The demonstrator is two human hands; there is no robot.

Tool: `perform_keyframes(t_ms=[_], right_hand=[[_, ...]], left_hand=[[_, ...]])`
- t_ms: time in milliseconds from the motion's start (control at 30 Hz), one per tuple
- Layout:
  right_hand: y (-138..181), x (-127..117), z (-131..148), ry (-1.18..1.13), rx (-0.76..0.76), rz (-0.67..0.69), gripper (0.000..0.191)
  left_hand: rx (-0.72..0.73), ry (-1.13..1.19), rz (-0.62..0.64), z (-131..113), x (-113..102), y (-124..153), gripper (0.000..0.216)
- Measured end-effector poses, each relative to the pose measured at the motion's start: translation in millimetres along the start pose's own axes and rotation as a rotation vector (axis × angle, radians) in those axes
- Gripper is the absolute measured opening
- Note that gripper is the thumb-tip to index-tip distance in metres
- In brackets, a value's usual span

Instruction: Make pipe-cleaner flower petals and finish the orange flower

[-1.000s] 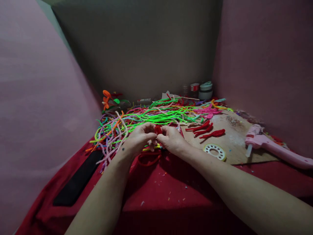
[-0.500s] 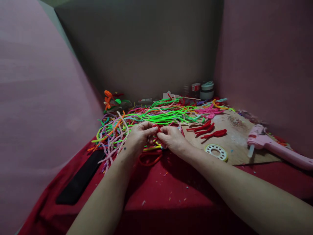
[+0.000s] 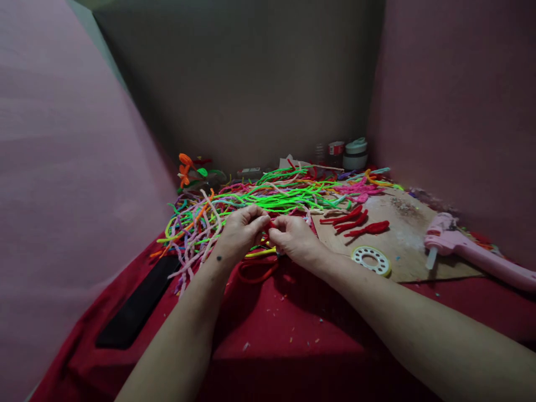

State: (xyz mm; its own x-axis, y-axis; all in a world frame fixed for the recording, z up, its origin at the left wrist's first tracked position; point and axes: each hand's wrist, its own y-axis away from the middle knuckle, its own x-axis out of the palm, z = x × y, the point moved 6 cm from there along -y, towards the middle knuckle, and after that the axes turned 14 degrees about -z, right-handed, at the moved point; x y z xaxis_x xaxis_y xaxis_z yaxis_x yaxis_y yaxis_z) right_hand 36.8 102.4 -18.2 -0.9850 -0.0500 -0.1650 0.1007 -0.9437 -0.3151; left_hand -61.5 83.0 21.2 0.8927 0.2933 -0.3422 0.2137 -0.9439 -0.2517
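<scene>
Between my fingertips is a red pipe cleaner (image 3: pixel 271 224), mostly hidden by the fingers. My left hand (image 3: pixel 245 231) pinches it from the left, and my right hand (image 3: pixel 293 237) pinches it from the right, the two nearly touching. Just below them lie the red-handled scissors (image 3: pixel 257 277), handle loops toward me and blades hidden beneath the hands. Behind the hands spreads a heap of pipe cleaners (image 3: pixel 285 198) in green, pink, orange and other colours. Several folded red pipe cleaner pieces (image 3: pixel 368 229) rest on the board to the right.
A pink glue gun (image 3: pixel 456 243) lies at the right on a wooden board (image 3: pixel 412 240). Near my right forearm is a tape roll (image 3: pixel 371 261). A long black object (image 3: pixel 138 304) lies on the red cloth (image 3: pixel 272 329) at left. Lidded containers (image 3: pixel 355 153) stand at the back.
My left hand has turned slightly and its fingers have closed in toward the right hand. Less of the red pipe cleaner shows now. The right hand is almost where it was.
</scene>
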Motion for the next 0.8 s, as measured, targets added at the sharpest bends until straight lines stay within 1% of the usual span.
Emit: perform_keyframes(t_ms=[100, 200, 400, 533, 633, 700, 733, 800], right_hand=[[0.5, -3.2, 3.5, 0.056, -0.094, -0.058, 0.012], [2.8, -5.5, 9.2, 0.087, -0.148, -0.067, 0.012], [4.2, -3.5, 10.2, 0.002, -0.068, 0.022, 0.017], [2.7, -3.1, 7.6, -0.035, -0.060, 0.035, 0.021], [1.6, -2.7, 6.1, -0.059, -0.050, 0.050, 0.022], [1.5, -1.9, 6.9, -0.091, -0.028, 0.073, 0.022], [1.7, -1.8, 7.6, -0.115, -0.003, 0.085, 0.023], [2.4, -2.3, 9.3, -0.167, 0.064, 0.096, 0.024]], left_hand=[[0.078, -0.122, -0.055, -2.0, -3.4, -1.9, 0.014], [0.114, -0.198, -0.080, -2.4, -5.8, -3.0, 0.016], [0.214, -0.357, -0.124, -5.8, -8.7, -3.5, 0.017], [0.225, -0.379, -0.124, -3.5, -6.5, -2.6, 0.019], [0.257, -0.393, -0.169, -6.5, -6.5, -0.9, 0.018], [0.233, -0.347, -0.177, -8.1, -7.3, -0.2, 0.017], [0.188, -0.294, -0.154, -7.2, -7.2, -0.2, 0.016], [0.067, -0.159, -0.063, -2.8, -4.5, 0.0, 0.017]])
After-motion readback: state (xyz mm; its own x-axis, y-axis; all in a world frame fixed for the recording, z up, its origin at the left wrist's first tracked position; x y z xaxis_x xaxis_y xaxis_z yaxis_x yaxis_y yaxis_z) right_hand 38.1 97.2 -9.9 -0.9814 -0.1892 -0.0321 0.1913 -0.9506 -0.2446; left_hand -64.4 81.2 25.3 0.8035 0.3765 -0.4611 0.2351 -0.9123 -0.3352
